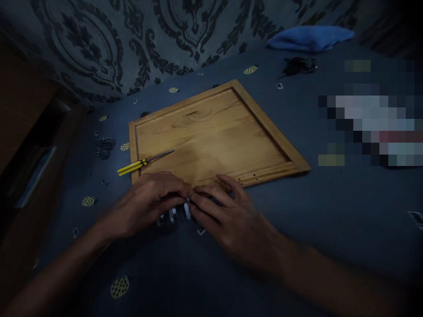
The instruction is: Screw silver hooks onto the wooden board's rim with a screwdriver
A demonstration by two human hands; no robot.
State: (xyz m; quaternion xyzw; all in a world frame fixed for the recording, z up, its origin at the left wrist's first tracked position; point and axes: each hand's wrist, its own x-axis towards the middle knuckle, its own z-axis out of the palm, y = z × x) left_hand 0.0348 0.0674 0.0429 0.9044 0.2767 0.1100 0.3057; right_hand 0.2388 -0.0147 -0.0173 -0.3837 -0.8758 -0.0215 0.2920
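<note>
A framed wooden panel (205, 136) lies on a patterned blue cloth. Along its near edge hang several curved metal hooks (172, 215). My left hand (155, 196) is closed in a pinch at that edge; whatever its fingertips hold is too small to name. Close beside it, my right hand (224, 211) has its thumb and index finger at one metal hook (187, 211), its other fingers resting over the panel's edge. A screwdriver (132, 167) with a yellow and black handle lies across the panel's left side, its shaft pointing right.
Small dark hardware (105, 147) and a few loose screws (105, 182) lie left of the panel. Behind it are a dark object (299, 66) and a blue cloth (310, 38) near the patterned wall (142, 57). A pixelated item (370, 119) is at right. Wooden furniture (29, 97) stands at left.
</note>
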